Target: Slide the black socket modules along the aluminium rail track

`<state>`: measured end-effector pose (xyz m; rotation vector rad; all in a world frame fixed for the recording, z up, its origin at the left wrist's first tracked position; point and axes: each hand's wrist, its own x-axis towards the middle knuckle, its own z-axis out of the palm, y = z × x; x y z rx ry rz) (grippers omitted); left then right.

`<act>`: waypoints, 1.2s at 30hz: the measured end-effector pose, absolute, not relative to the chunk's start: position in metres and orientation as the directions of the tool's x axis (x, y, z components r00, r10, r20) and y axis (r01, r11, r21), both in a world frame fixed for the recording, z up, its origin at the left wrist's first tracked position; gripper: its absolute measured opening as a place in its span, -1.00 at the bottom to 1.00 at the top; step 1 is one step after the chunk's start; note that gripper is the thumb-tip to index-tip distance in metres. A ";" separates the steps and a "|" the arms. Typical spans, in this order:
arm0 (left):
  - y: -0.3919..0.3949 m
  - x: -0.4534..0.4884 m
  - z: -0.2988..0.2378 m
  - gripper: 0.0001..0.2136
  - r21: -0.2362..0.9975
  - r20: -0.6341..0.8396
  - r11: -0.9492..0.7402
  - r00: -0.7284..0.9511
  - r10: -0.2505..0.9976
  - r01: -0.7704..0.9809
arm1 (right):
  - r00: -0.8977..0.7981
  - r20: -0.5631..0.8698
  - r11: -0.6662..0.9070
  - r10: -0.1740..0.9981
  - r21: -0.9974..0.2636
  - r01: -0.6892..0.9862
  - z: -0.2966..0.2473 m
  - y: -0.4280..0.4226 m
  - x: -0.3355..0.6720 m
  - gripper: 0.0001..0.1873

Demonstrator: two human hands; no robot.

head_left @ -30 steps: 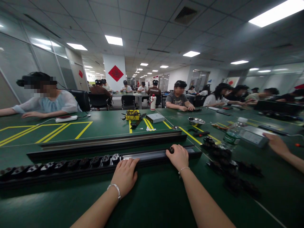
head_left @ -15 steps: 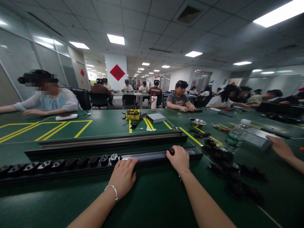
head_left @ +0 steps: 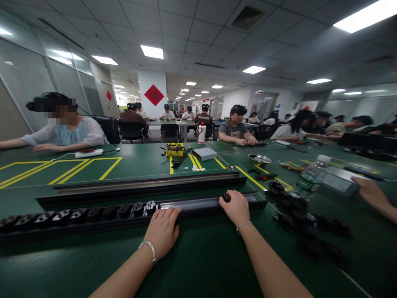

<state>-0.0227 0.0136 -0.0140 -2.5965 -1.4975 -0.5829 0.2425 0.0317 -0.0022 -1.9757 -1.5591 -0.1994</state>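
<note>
A long black rail [head_left: 198,207] with a silvery channel lies across the table before me. Its left part carries a row of black socket modules [head_left: 108,212] with metal-coloured contacts. My left hand [head_left: 164,225] grips the near edge of the rail, fingers over the top, just right of the last module. Farther right along the same rail, my right hand [head_left: 236,207] is closed around a small black piece [head_left: 227,198], mostly hidden by the fingers. It is at the channel; whether it is seated cannot be seen.
A second black rail [head_left: 149,185] lies behind. To the right are a heap of dark modules [head_left: 297,215], a water bottle [head_left: 308,178], a metal bowl [head_left: 259,159] and a co-worker's hand [head_left: 374,194] by a grey box [head_left: 338,182]. Other people sit around the tables.
The view has shifted very slightly. Both my hands keep their places on the rail, and the co-worker's hand stays by the grey box.
</note>
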 end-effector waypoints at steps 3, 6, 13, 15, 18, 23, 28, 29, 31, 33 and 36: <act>0.014 -0.023 -0.015 -0.58 0.111 0.372 -0.516 0.446 0.814 0.849 | 0.297 0.482 -0.118 0.824 -0.368 0.922 -0.002 0.032 0.243 -0.81; 0.014 -0.023 -0.015 -0.58 0.104 0.376 -0.518 0.449 0.811 0.849 | 0.295 0.501 -0.115 0.813 -0.359 0.926 -0.003 0.033 0.244 -0.80; 0.013 -0.023 -0.014 -0.58 0.095 0.369 -0.517 0.453 0.812 0.851 | 0.277 0.542 -0.089 0.793 -0.346 0.934 -0.010 0.037 0.246 -0.73; 0.014 -0.023 -0.015 -0.58 0.093 0.375 -0.518 0.452 0.810 0.850 | 0.277 0.550 -0.087 0.788 -0.345 0.935 -0.011 0.037 0.246 -0.72; 0.014 -0.023 -0.016 -0.58 0.090 0.380 -0.520 0.453 0.807 0.850 | 0.279 0.532 -0.093 0.799 -0.349 0.932 -0.010 0.037 0.246 -0.68; 0.014 -0.023 -0.016 -0.58 0.089 0.382 -0.518 0.451 0.807 0.851 | 0.307 0.497 -0.109 0.811 -0.387 0.915 -0.006 0.035 0.247 -0.63; 0.015 -0.023 -0.016 -0.58 0.096 0.382 -0.521 0.452 0.806 0.848 | 0.318 0.483 -0.115 0.816 -0.404 0.908 -0.005 0.034 0.248 -0.61; 0.015 -0.023 -0.017 -0.58 0.096 0.381 -0.520 0.451 0.807 0.849 | 0.317 0.485 -0.111 0.815 -0.405 0.907 -0.005 0.035 0.248 -0.61; 0.015 -0.023 -0.017 -0.58 0.096 0.377 -0.519 0.451 0.809 0.850 | 0.314 0.489 -0.106 0.814 -0.407 0.907 -0.006 0.035 0.248 -0.62; 0.015 -0.023 -0.016 -0.58 0.095 0.374 -0.518 0.452 0.810 0.850 | 0.313 0.494 -0.102 0.811 -0.407 0.908 -0.007 0.036 0.248 -0.63; 0.014 -0.023 -0.015 -0.58 0.093 0.369 -0.517 0.453 0.811 0.851 | 0.312 0.500 -0.097 0.808 -0.409 0.907 -0.007 0.036 0.248 -0.64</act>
